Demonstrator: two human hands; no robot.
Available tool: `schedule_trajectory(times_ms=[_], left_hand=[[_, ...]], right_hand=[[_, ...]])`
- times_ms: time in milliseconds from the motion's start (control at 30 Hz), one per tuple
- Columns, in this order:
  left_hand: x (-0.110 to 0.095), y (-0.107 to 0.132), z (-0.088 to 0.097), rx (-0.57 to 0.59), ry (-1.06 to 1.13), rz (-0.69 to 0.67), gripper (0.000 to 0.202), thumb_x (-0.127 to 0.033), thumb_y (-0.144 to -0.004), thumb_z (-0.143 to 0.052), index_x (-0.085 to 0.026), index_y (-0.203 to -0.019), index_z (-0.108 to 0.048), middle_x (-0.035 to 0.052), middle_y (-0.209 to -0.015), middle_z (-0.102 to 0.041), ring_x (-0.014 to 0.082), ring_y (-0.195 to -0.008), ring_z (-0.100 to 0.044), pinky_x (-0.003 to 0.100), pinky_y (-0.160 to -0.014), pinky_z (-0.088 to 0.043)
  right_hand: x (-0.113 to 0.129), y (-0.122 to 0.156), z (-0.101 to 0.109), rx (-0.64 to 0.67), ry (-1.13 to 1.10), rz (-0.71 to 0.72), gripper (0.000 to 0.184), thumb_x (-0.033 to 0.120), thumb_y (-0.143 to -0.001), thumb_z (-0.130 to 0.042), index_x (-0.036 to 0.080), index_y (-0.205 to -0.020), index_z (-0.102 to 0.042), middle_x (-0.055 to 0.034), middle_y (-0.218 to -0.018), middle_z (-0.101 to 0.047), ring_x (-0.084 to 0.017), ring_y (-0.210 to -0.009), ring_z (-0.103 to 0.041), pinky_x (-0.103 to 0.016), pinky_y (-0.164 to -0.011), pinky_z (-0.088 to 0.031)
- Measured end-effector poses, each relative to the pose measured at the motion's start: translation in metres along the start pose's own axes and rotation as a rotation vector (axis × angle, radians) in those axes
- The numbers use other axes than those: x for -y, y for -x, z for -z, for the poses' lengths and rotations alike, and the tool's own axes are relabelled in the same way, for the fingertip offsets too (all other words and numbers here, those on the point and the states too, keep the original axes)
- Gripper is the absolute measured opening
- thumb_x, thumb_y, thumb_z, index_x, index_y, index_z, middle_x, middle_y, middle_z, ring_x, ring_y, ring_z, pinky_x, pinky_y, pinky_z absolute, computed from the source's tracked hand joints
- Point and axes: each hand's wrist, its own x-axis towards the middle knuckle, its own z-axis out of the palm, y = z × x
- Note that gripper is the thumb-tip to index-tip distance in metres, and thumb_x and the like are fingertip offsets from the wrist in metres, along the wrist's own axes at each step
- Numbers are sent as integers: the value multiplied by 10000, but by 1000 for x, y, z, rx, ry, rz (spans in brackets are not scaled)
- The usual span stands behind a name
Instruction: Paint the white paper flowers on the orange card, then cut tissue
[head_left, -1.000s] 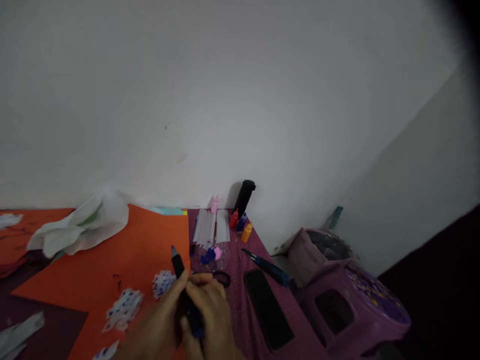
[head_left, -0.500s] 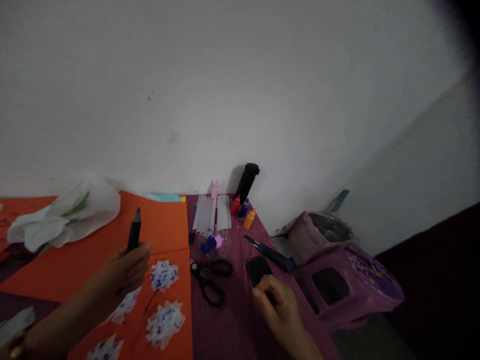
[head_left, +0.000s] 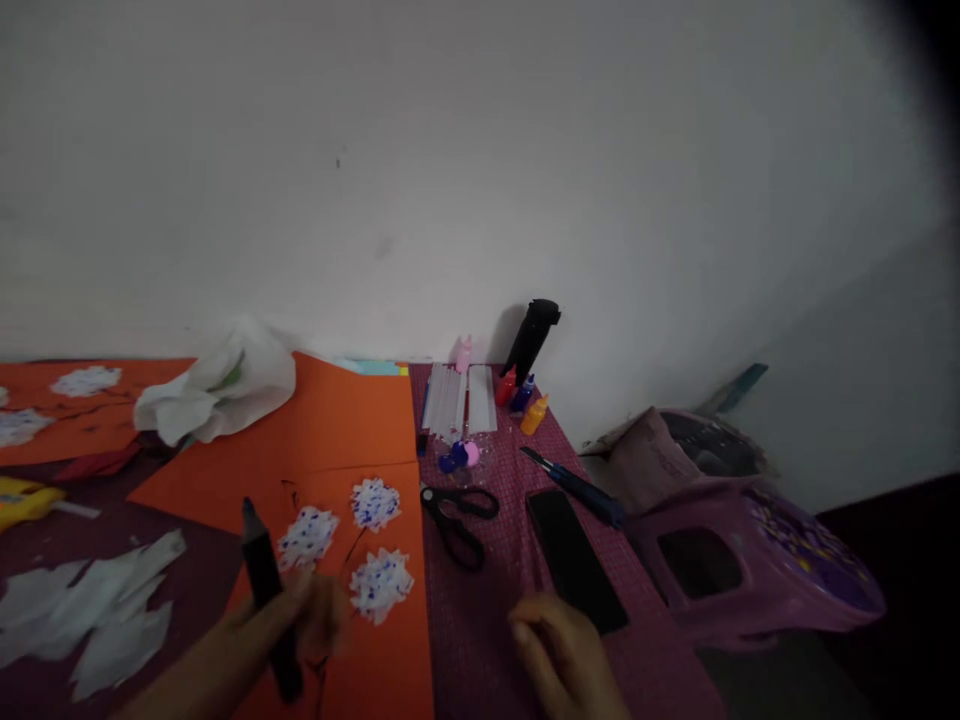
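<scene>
My left hand [head_left: 289, 615], blurred at the fingers, is closed around a thick black marker [head_left: 262, 572] whose dark tip points up. It is above an orange sheet [head_left: 356, 425] bearing white paper blossoms [head_left: 382, 585] dabbed with blue and thin dark drawn branches. My right hand [head_left: 568, 655] is curled beside the lower end of a black phone [head_left: 571, 555]. Its fingertips are pressed together, and whatever they might hold is hidden. Black-handled scissors [head_left: 459, 520] lie between the hands, right of the sheet's edge.
A blue cutter knife [head_left: 581, 490] lies near the phone, with small paint bottles [head_left: 534, 415] and a black cylinder [head_left: 531, 338] behind. Crumpled white paper [head_left: 217, 390], torn scraps [head_left: 97, 610] and a yellow glue gun [head_left: 26, 502] are leftward. A pink bag [head_left: 682, 590] stands right.
My view has turned left, bringing the glue gun and scraps into sight. My left hand has lowered with the marker over the sheet. My right hand has come away from the phone's surface.
</scene>
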Motion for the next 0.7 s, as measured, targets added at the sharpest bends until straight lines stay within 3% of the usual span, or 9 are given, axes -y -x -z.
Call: schedule_trajectory(times_ms=[133,233,333,433,467,533,600,633,700], left_hand=[[17,11,-31,93,324,55,607,-796,-742,-470,-241,-781,-715,94,-972,-702,310,-1031,-589,462,-1023,-395],[5,6,-53,71,455,6,654,-801,-738,-468,-262,-1003,-729,85,-1165,-679,327,-1259,-481,480,-1128,-276],[-20,1,-69,125,424,7,694,-782,-765,-460,-241,-1130,-698,99,-1240,-656,321,-1296,-461,472,-1139,-269],[-40,-6,-71,257,253,-46,733,-762,-851,-275,-255,-1248,-626,85,-1319,-608,270,-1290,-468,429,-1112,-317],[-45,-11,-67,326,188,-76,727,-775,-836,-302,-268,-1244,-626,74,-1299,-621,260,-1263,-490,411,-1088,-348],[-53,-30,-54,489,64,-98,645,-740,-743,-558,-265,-1164,-673,68,-1177,-682,259,-1144,-570,380,-994,-431],[-63,-62,-36,598,-54,-55,550,-554,-608,-802,-210,-1030,-722,76,-971,-729,248,-919,-641,346,-821,-498],[-68,-82,-27,555,-190,-44,421,-540,-678,-751,-189,-910,-729,56,-846,-721,205,-793,-638,304,-732,-492],[-80,-127,-13,153,-318,-103,342,-507,-747,-672,-165,-760,-669,13,-690,-650,147,-630,-572,258,-622,-453]], right_hand=[[27,-4,-43,59,-129,251,311,204,-862,-548,271,-1164,-571,-10,-806,-722,-164,-694,-679,-242,-659,-513],[47,-12,-72,196,-217,299,450,342,-844,-630,281,-1279,-528,-31,-860,-733,-201,-743,-689,-281,-677,-536],[63,-29,-80,221,-326,407,442,492,-881,-581,286,-1271,-549,-64,-957,-729,-216,-825,-692,-287,-676,-548],[69,-47,-69,35,-439,476,294,392,-965,-460,278,-1206,-583,-76,-982,-718,-204,-900,-687,-298,-746,-549],[66,-52,-63,-47,-470,438,247,324,-971,-452,279,-1162,-601,-65,-953,-718,-192,-885,-688,-300,-758,-546],[55,-62,-52,-231,-569,273,197,232,-959,-467,281,-1064,-628,-30,-854,-714,-153,-740,-682,-278,-700,-543],[35,-71,-42,-435,-725,35,122,240,-942,-519,270,-977,-631,-6,-789,-711,-108,-548,-616,-228,-561,-510],[25,-76,-38,-518,-801,-88,68,267,-921,-566,261,-951,-627,-4,-770,-712,-100,-508,-590,-215,-515,-489],[4,-86,-31,-614,-942,-288,128,327,-856,-664,245,-941,-614,2,-718,-706,-102,-484,-572,-210,-487,-467]])
